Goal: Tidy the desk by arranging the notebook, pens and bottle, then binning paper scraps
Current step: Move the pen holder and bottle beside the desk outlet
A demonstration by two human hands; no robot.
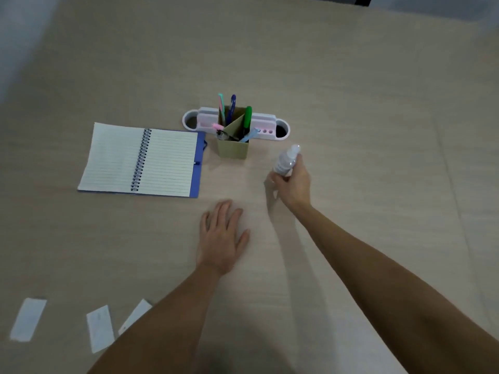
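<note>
A spiral notebook (140, 160) with a blue cover lies open on the desk at the left. To its right stands a green pen cup (233, 148) holding several pens (247, 120). My right hand (293, 182) is shut on a small clear bottle (285, 160), tilted, just right of the cup. My left hand (222, 236) rests flat on the desk with its fingers spread, nearer to me than the cup. Three white paper scraps (99, 327) lie at the near left; my left forearm covers part of one.
A white desk organiser (266, 125) with round holes at both ends stands right behind the pen cup. The pale wooden desk (351, 103) stretches far back and to the right. A dark object shows at the top right corner.
</note>
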